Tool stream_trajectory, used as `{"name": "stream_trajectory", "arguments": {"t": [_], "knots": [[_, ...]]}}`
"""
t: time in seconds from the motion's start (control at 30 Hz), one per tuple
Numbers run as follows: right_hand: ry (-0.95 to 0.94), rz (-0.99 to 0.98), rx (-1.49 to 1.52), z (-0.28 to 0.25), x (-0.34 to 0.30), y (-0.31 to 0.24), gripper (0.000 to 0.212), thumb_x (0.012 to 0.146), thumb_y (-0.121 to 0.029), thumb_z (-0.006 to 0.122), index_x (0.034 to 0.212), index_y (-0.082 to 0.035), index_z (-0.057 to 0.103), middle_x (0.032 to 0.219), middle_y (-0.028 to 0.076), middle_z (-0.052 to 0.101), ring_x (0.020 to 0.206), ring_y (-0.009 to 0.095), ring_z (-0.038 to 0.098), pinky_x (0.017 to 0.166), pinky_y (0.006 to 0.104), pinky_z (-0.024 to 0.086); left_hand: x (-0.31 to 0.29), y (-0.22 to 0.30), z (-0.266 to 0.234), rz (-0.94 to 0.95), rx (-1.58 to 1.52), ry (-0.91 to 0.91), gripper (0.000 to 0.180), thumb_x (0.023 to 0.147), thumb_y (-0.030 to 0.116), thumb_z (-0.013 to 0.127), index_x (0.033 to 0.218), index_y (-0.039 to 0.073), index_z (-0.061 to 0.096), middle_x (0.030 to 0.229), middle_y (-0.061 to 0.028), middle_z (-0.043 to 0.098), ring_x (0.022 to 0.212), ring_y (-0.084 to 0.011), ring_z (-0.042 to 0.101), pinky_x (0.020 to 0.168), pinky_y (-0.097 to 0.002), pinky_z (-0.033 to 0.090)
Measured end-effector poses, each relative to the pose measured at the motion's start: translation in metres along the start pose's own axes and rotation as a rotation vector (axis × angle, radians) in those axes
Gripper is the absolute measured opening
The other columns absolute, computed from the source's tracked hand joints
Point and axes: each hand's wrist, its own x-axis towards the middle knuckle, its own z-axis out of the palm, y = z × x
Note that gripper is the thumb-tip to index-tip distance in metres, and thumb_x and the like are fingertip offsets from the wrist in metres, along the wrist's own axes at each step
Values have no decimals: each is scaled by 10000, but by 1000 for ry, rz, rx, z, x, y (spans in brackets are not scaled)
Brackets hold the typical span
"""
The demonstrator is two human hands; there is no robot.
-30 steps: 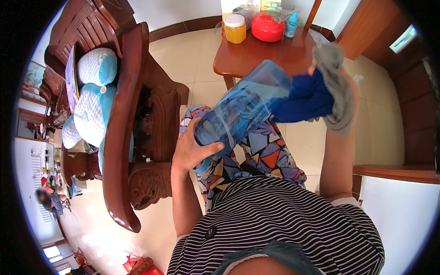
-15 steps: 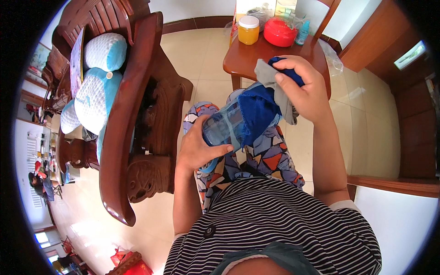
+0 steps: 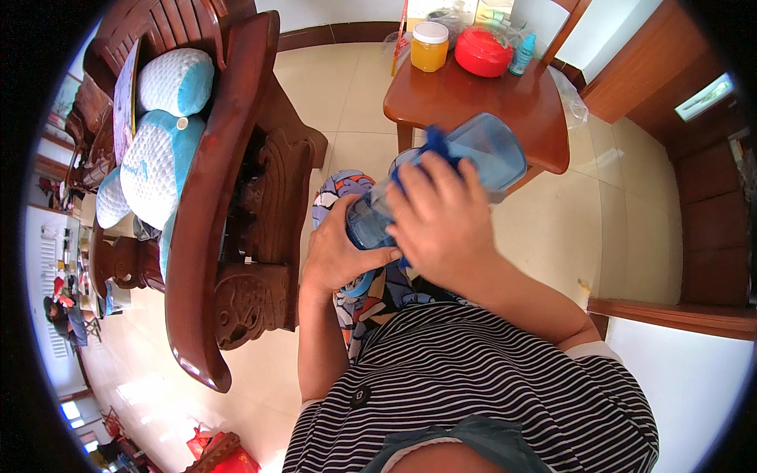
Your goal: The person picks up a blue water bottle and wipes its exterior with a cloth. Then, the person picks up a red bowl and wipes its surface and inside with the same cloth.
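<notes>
A clear blue plastic container (image 3: 481, 154) lies tilted across my lap, its open end toward the wooden side table (image 3: 481, 106). My left hand (image 3: 339, 256) grips its lower end from underneath. My right hand (image 3: 438, 221) presses on the container's side over a blue cloth (image 3: 432, 142), of which only a small tuft shows above my fingers. Most of the cloth is hidden by my hand.
On the side table stand a jar of orange liquid with a white lid (image 3: 430, 47), a red lidded container (image 3: 482, 51) and a small teal bottle (image 3: 522, 54). A carved wooden armchair (image 3: 229, 197) with white-and-blue cushions (image 3: 158, 158) stands at my left. Tiled floor lies all around.
My right hand, which held the blue and grey cloths up above the container, has come down and pushed the blue cloth against it. The grey cloth is out of sight. The container shifted right.
</notes>
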Motion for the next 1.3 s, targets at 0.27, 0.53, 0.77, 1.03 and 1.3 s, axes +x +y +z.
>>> {"name": "stream_trajectory", "arguments": {"t": [0.27,0.53,0.77,1.03,1.3], "knots": [[104,44,-69,-4,-4,42,254,800,-235,654,1006,-107,732,1148,127,632,1145,324,567,949,565,431,-7,-7,5,40,-1,-10,1134,506,526,897,1366,-59,444,1264,-270,586,1205,-383,572,1017,-421,454],[156,114,-129,-2,11,73,233,786,-194,654,977,-81,722,1091,96,626,1105,290,555,909,489,429,-5,5,10,-52,15,-6,1160,502,510,890,1387,-76,423,1296,-283,568,1224,-383,563,1043,-413,433],[-6,-284,253,20,-7,-23,208,752,-191,637,896,-89,746,1144,76,650,1137,272,559,959,534,430,-14,-30,24,30,-244,-97,961,607,314,879,1387,-20,428,1267,-198,607,1186,-360,594,1013,-390,467],[142,140,-22,-5,24,102,174,761,-180,718,911,-97,743,1082,83,647,1045,294,595,880,448,475,-11,8,12,5,24,-7,1144,483,452,912,1396,-42,431,1256,-253,600,1209,-367,584,1028,-405,446],[126,66,-103,8,13,48,186,765,-164,685,907,-59,744,1068,82,648,1071,276,582,908,508,437,-3,-2,9,115,97,-10,1116,494,470,906,1365,-54,446,1219,-258,612,1163,-374,608,988,-420,479]]}}
